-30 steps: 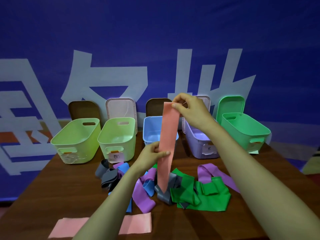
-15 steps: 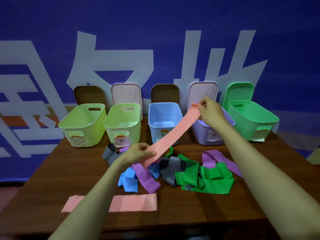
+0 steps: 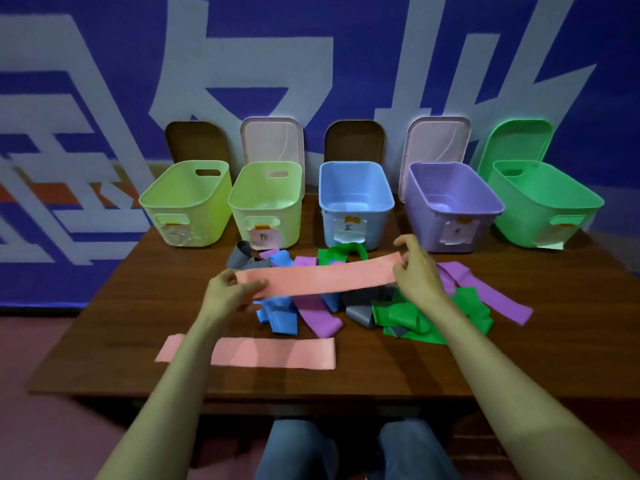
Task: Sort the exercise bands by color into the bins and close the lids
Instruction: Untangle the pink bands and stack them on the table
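Fingers (image 3: 252,285) of my left hand (image 3: 225,296) pinch one end of a pink band (image 3: 322,278). My right hand (image 3: 417,271) pinches the other end, thumb and fingers closed on it. The band is pulled flat between them, up in the air over the pile of bands (image 3: 398,313).

I count two pink bands. The second pink band (image 3: 277,353) lies flat on the table, near me. The pile has blue, purple, green and grey bands all mixed up, and I cannot tell how many of each.

I count five bins in a row at the back, all open: a yellow-green bin (image 3: 187,216), another yellow-green bin (image 3: 266,216), a blue bin (image 3: 356,216), a purple bin (image 3: 450,223) and a green bin (image 3: 540,220). Five lids stand up behind them: a brown lid (image 3: 195,143), a pale pink lid (image 3: 272,140), a second brown lid (image 3: 355,140), a second pale pink lid (image 3: 438,140) and a green lid (image 3: 516,143).

The table (image 3: 138,323) is dark brown wood. Behind it hangs a blue banner (image 3: 311,46) with big white shapes. The floor (image 3: 52,410) looks dull red.
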{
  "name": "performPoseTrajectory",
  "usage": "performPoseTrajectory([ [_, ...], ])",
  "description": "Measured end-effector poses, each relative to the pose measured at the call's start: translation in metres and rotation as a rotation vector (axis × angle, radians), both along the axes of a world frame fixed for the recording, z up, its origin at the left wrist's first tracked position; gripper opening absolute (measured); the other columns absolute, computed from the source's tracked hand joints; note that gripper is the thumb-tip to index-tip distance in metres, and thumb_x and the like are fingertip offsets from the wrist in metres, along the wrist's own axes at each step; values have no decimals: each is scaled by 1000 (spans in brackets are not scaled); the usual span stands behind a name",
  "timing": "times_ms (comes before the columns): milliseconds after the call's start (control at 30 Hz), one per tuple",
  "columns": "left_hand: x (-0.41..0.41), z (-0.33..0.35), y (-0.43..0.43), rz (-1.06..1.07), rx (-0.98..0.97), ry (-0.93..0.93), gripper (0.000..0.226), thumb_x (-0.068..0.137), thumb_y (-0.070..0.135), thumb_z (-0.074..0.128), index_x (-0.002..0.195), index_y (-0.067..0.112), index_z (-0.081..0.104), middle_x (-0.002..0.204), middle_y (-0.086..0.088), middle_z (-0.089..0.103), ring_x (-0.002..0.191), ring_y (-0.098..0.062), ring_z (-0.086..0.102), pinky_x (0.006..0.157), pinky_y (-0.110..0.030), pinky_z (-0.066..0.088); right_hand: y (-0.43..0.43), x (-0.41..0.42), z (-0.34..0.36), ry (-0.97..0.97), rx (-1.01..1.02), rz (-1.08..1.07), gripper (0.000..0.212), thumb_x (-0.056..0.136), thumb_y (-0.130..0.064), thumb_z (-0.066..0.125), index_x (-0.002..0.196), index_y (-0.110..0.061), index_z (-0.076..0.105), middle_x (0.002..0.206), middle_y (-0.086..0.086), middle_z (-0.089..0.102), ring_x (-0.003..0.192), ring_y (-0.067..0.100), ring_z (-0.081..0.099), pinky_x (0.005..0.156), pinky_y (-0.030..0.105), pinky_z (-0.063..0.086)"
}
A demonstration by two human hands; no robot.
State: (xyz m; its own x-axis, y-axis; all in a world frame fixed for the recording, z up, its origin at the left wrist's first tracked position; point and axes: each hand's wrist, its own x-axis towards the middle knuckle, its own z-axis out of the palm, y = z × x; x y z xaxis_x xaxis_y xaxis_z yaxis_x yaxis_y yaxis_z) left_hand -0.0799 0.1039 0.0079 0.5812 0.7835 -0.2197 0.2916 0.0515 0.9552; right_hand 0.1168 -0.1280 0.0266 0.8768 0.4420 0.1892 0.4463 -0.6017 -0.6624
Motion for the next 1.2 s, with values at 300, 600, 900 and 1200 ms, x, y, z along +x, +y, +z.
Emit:
performPoseTrajectory([
  [300, -62, -37, 21, 163, 160, 143, 16, 86, 18, 67, 92, 3, 63, 85, -17, 64, 63, -28, 65, 73, -46, 58, 19, -76, -67, 164, 51, 90, 22, 76, 3, 55, 94, -9, 54, 72, 2, 51, 70, 22, 48, 63, 29, 35],
  [600, -116, -58, 36, 365, 270, 330, 24, 80, 32, 71, 82, 9, 64, 79, -8, 65, 79, -29, 59, 69, -34, 43, 30, -109, -91, 274, 34, 101, 24, 74, 0, 61, 89, -11, 47, 68, -2, 49, 68, 22, 51, 64, 31, 40],
  [900, -122, -69, 37, 378, 350, 378, 19, 88, 27, 63, 86, 9, 58, 84, -7, 58, 81, -25, 50, 70, -30, 33, 32, -118, -94, 259, -94, 116, 22, 72, -10, 66, 84, -18, 49, 67, -6, 53, 70, 21, 53, 63, 30, 40],
  [1200, -119, -76, 35, 390, 354, 405, 26, 88, 32, 62, 95, 7, 62, 93, -10, 63, 91, -31, 56, 72, -32, 37, 34, -120, -102, 271, -125, 79, 18, 72, -11, 65, 82, -16, 51, 71, 3, 60, 71, 24, 57, 59, 30, 40],
])
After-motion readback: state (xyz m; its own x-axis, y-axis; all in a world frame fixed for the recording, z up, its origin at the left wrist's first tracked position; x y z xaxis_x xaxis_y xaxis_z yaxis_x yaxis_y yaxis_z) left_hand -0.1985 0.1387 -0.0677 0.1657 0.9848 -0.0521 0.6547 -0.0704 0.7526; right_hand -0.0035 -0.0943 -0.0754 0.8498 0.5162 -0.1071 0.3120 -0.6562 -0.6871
